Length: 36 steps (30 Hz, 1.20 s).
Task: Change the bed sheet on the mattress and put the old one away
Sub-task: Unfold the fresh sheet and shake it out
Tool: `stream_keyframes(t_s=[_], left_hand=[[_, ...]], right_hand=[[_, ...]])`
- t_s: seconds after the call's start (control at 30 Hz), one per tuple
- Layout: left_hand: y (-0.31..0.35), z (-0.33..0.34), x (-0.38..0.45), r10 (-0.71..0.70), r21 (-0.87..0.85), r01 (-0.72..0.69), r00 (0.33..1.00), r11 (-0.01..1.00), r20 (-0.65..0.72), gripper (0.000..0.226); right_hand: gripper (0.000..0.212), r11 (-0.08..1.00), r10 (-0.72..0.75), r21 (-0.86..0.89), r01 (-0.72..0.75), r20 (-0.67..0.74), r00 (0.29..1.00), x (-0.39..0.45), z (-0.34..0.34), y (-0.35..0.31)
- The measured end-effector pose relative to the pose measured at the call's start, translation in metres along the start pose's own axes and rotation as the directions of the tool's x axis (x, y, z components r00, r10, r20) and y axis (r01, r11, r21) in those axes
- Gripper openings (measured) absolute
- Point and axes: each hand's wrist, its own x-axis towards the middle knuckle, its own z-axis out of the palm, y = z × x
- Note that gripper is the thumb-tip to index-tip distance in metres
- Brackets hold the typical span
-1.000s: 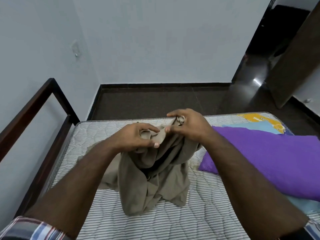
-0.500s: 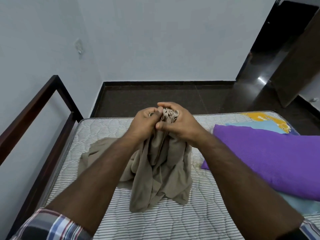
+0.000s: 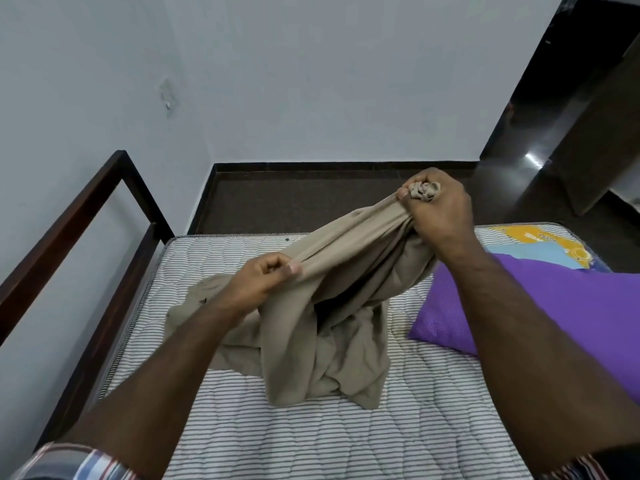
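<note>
Nearest us, our plaid sleeves [image 3: 74,460] frame the bottom edge, and both forearms reach out over the bare striped mattress [image 3: 311,441]. The beige bed sheet [image 3: 322,344] lies in a crumpled heap on the middle of the mattress, with one part lifted off it. Our left hand [image 3: 265,280] pinches a fold of the sheet between thumb and curled fingers. Farther out and higher, our right hand [image 3: 438,209] is clenched round a bunched end of the same sheet, and the cloth runs taut between the two hands. To the right a purple pillow [image 3: 540,306] rests on the mattress, just beside the heap. The dark wooden bed frame [image 3: 79,216] runs along the left, against the pale wall [image 3: 311,81].
</note>
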Motion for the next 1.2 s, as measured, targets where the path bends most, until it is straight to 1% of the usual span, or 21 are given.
stream_keyframes(t_s=[0.1, 0.17, 0.23, 0.27, 0.33, 0.4, 0.47, 0.53, 0.57, 0.6, 0.67, 0.7, 0.73, 0.77, 0.83, 0.87, 0.93, 1.0, 1.03, 1.13, 1.2], left_hand=[[0.004, -0.023, 0.010, 0.000, 0.076, 0.004, 0.999, 0.997, -0.046, 0.018], [0.013, -0.029, 0.022, 0.066, 0.111, -0.048, 0.985, 0.993, -0.160, 0.012], [0.032, -0.029, 0.033, 0.140, 0.044, -0.133, 0.941, 0.990, -0.308, 0.011], [0.046, -0.027, 0.036, 0.178, 0.001, -0.190, 0.921, 0.982, -0.345, 0.012], [0.080, -0.019, 0.038, 0.240, -0.072, -0.277, 0.916, 0.958, -0.321, 0.014], [0.109, -0.005, 0.035, 0.283, -0.126, -0.313, 0.936, 0.941, -0.210, 0.017], [0.123, 0.008, 0.035, 0.298, -0.148, -0.312, 0.948, 0.938, -0.108, 0.020], [0.126, 0.018, 0.036, 0.267, -0.219, -0.274, 0.962, 0.937, -0.059, 0.018], [0.128, 0.021, 0.036, 0.244, -0.267, -0.248, 0.969, 0.931, -0.049, 0.016], [0.129, 0.022, 0.037, 0.226, -0.302, -0.228, 0.973, 0.926, -0.042, 0.013], [0.130, 0.022, 0.037, 0.223, -0.320, -0.223, 0.974, 0.921, -0.037, 0.011], [0.130, 0.021, 0.038, 0.232, -0.316, -0.237, 0.971, 0.919, -0.053, 0.010], [0.130, 0.019, 0.039, 0.238, -0.313, -0.256, 0.967, 0.915, -0.095, 0.011], [0.129, 0.014, 0.040, 0.234, -0.321, -0.277, 0.958, 0.906, -0.166, 0.015], [0.121, -0.002, 0.043, 0.184, -0.353, -0.304, 0.925, 0.885, -0.333, 0.020], [0.116, -0.010, 0.043, 0.156, -0.348, -0.300, 0.909, 0.888, -0.385, 0.021], [0.105, -0.019, 0.041, 0.121, -0.290, -0.251, 0.908, 0.924, -0.401, 0.022], [0.096, -0.022, 0.041, 0.114, -0.235, -0.215, 0.917, 0.948, -0.383, 0.020], [0.094, -0.022, 0.041, 0.116, -0.210, -0.211, 0.914, 0.955, -0.390, 0.019], [0.088, -0.027, 0.044, 0.121, -0.155, -0.207, 0.891, 0.966, -0.437, 0.018], [0.083, -0.029, 0.044, 0.110, -0.143, -0.192, 0.888, 0.971, -0.447, 0.020]], right_hand=[[0.009, 1.000, -0.003, -0.026, 0.003, 0.006, 1.000, -0.001, -0.004, 0.004], [0.010, 1.000, 0.004, -0.007, -0.004, 0.043, 0.999, -0.003, -0.001, 0.005], [0.017, 0.999, 0.002, 0.053, -0.007, 0.103, 0.995, -0.002, 0.003, 0.003], [0.021, 0.995, -0.002, 0.101, -0.011, 0.126, 0.992, -0.002, 0.005, 0.001], [0.023, 0.966, 0.000, 0.255, -0.038, 0.149, 0.989, -0.002, 0.008, -0.009], [0.021, 0.916, -0.011, 0.397, -0.057, 0.166, 0.986, -0.003, 0.012, -0.022], [0.033, 0.887, -0.063, 0.459, -0.055, 0.236, 0.970, -0.008, 0.017, -0.033], [0.048, 0.899, -0.139, 0.436, -0.041, 0.372, 0.918, -0.013, 0.024, -0.040], [0.052, 0.920, -0.167, 0.391, -0.027, 0.456, 0.874, -0.016, 0.027, -0.042], [0.051, 0.946, -0.180, 0.324, -0.006, 0.542, 0.821, -0.019, 0.031, -0.042], [0.044, 0.988, -0.127, 0.153, 0.033, 0.665, 0.736, -0.026, 0.040, -0.039], [0.048, 0.996, -0.086, 0.077, 0.046, 0.685, 0.723, -0.028, 0.043, -0.034], [0.052, 0.998, -0.064, 0.029, 0.061, 0.676, 0.734, -0.029, 0.045, -0.028], [0.053, 0.998, -0.054, 0.013, 0.060, 0.634, 0.771, -0.029, 0.046, -0.022], [0.045, 0.998, 0.002, 0.054, -0.031, 0.473, 0.881, -0.025, 0.041, -0.010], [0.038, 0.992, 0.050, 0.089, -0.092, 0.393, 0.918, -0.021, 0.036, -0.005], [0.027, 0.985, 0.086, 0.117, -0.131, 0.328, 0.941, -0.014, 0.029, 0.000], [0.015, 0.991, 0.050, 0.099, -0.092, 0.366, 0.929, -0.012, 0.027, -0.004], [0.014, 0.993, 0.021, 0.096, -0.067, 0.414, 0.910, -0.013, 0.029, -0.007], [0.043, 0.997, -0.038, 0.072, -0.007, 0.595, 0.803, -0.020, 0.033, -0.015], [0.054, 0.994, -0.060, 0.107, -0.016, 0.672, 0.738, -0.022, 0.033, -0.021]])
